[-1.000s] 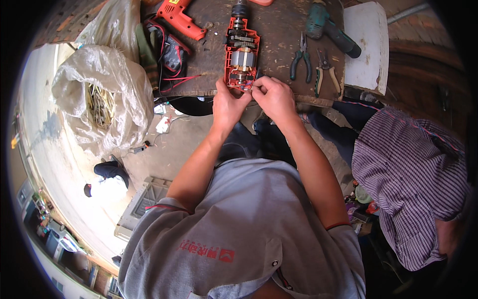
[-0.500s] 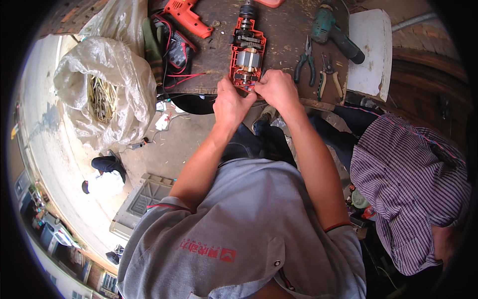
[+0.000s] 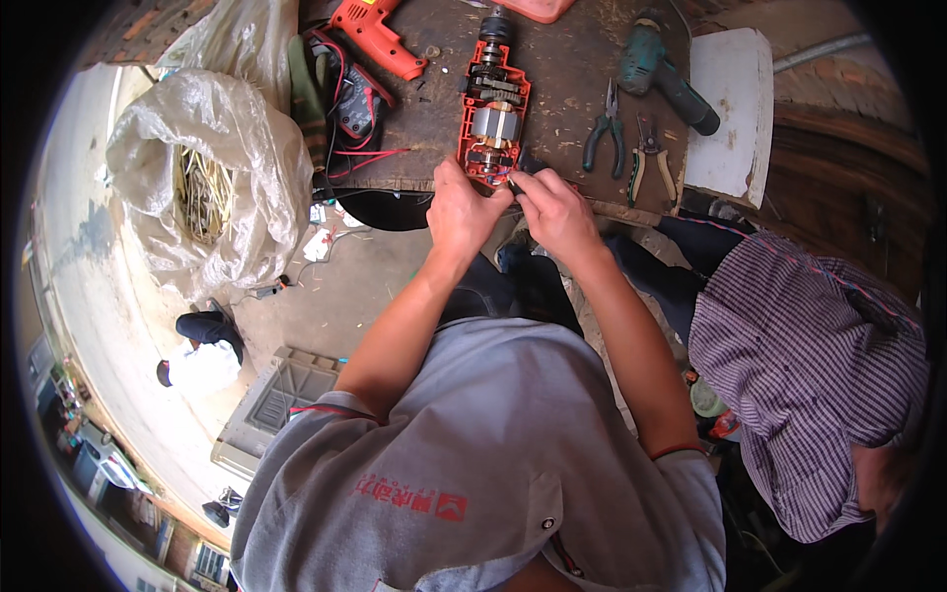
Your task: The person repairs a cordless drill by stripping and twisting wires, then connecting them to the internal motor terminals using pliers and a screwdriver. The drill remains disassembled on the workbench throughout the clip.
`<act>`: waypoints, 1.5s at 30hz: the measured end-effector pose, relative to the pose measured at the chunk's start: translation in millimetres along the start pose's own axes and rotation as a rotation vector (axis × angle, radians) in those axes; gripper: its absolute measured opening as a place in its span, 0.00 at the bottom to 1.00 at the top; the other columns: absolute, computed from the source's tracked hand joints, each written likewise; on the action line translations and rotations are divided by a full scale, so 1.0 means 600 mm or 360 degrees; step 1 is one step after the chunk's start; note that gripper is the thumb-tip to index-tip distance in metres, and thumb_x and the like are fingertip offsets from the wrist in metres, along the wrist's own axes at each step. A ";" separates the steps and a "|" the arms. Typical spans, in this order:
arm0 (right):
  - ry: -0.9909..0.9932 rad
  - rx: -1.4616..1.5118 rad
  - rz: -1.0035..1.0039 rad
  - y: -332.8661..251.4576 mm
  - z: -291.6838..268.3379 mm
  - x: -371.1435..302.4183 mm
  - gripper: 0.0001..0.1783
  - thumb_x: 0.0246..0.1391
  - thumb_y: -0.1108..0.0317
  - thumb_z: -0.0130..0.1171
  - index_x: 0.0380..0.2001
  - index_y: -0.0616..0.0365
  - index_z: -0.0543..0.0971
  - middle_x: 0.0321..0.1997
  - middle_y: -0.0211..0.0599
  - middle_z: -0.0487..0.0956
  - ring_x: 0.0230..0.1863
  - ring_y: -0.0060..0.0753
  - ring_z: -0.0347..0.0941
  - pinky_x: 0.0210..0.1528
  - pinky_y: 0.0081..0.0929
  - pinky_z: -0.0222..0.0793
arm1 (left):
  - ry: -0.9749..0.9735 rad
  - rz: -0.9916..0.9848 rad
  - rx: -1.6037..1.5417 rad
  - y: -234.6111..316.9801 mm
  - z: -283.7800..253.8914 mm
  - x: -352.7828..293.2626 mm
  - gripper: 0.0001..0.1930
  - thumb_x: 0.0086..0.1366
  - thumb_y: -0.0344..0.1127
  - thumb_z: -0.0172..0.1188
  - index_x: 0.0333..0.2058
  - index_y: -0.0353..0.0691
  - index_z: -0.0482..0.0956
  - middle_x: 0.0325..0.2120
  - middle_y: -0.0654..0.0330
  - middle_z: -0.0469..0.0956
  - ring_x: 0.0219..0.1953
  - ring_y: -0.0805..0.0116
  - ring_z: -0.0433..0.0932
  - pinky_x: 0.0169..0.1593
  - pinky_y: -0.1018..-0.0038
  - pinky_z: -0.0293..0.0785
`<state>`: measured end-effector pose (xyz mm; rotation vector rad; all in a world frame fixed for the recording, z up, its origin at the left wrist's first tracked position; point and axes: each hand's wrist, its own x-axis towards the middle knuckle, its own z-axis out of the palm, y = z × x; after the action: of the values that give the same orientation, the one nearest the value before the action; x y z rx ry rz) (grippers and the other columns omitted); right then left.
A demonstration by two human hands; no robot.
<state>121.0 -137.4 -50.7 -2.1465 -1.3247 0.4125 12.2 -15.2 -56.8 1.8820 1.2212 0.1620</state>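
Observation:
An opened electric drill (image 3: pixel 495 118) lies on the worktable with its chuck pointing away from me. Its orange half-housing bares gears, a silver motor core and, at the near end, thin wires. My left hand (image 3: pixel 462 209) is closed on the left side of that near end, thumb reaching across it. At the right side of the same end, my right hand (image 3: pixel 557 212) has its fingers pinched together close to the wires. What they pinch is too small and too covered to name. A dark piece (image 3: pixel 533 163) shows just beyond the right fingers.
On the wooden table (image 3: pixel 562 59) lie an orange housing half (image 3: pixel 380 39), a multimeter (image 3: pixel 355 104) with red leads, pliers (image 3: pixel 605 133), wire strippers (image 3: pixel 651 163) and a teal cordless drill (image 3: pixel 666 74). A plastic sack (image 3: pixel 266 148) stands left; a person in a checked shirt (image 3: pixel 799 345) is at right.
My right hand has drawn back slightly toward me and its fingers have changed their pinch, uncovering the wires and a dark piece. The left hand stays at the drill's near end.

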 end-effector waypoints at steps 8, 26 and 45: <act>-0.0238 -0.0591 -0.0270 0.003 -0.010 0.009 0.23 0.56 0.71 0.55 0.57 0.53 0.77 0.38 0.38 0.74 0.41 0.42 0.77 0.46 0.39 0.70 | -0.0247 0.0230 -0.0449 -0.045 -0.012 0.025 0.29 0.60 0.37 0.70 0.55 0.28 0.71 0.43 0.49 0.82 0.41 0.58 0.83 0.46 0.65 0.79; -0.0322 -0.0845 -0.0275 -0.009 -0.008 0.010 0.23 0.56 0.69 0.55 0.57 0.49 0.77 0.37 0.37 0.74 0.38 0.39 0.75 0.45 0.37 0.65 | -0.0476 -0.0557 -0.1212 -0.055 -0.026 0.059 0.13 0.68 0.28 0.56 0.49 0.32 0.77 0.37 0.57 0.84 0.31 0.71 0.83 0.37 0.77 0.81; -0.0061 -0.0261 0.0521 -0.011 0.018 0.008 0.41 0.41 0.55 0.77 0.55 0.60 0.70 0.49 0.48 0.78 0.54 0.53 0.72 0.59 0.46 0.64 | -0.0381 -0.0371 -0.1220 -0.040 -0.038 0.054 0.22 0.69 0.26 0.56 0.62 0.35 0.68 0.39 0.55 0.83 0.36 0.70 0.83 0.40 0.73 0.80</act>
<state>113.0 -127.3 -55.2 -2.5153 -1.0573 0.4899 0.5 27.5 -70.4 1.0559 1.0062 0.2306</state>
